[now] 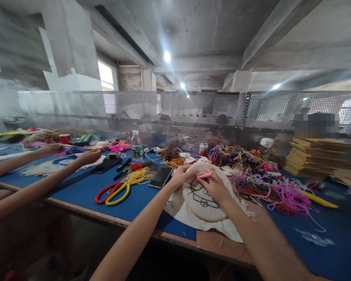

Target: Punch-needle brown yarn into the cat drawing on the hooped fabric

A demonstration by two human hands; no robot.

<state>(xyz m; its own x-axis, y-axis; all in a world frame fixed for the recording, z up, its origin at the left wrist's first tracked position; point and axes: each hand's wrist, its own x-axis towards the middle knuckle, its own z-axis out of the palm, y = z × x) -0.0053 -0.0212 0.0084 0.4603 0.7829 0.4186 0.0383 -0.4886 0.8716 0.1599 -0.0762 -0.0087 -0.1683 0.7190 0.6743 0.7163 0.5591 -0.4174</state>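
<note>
The embroidery hoop (207, 220) is at the near edge of the blue tabletop (76, 191), in front of the person, with white cloth (228, 231) stretched in it and spreading out past its rim. Black lines mark the cloth inside the ring. The left hand (180, 175) grips the far left part of the hoop, its fingers close together at the rim; how they bend underneath cannot be told. The right hand (215, 186) is over the cloth, thumb and fingers pinching a pink pen-like tool (204, 175).

Left of the hoop, a smartphone (160, 178) lies near the left hand, next to yellow yarn (139, 175) and scissors (112, 196) with 1 red and 1 yellow handle loop. A clear plastic bottle (137, 150) stands behind them. Beyond the hoop are a drink can (203, 149) and a heap of mixed yarn (236, 157), with bright pink strands (292, 195) to the right. Farther right is a brown stack (312, 158). At far left, a co-worker's 2 hands (89, 157) hold pink thread above the table; a perforated metal screen (184, 107) runs behind everything.
</note>
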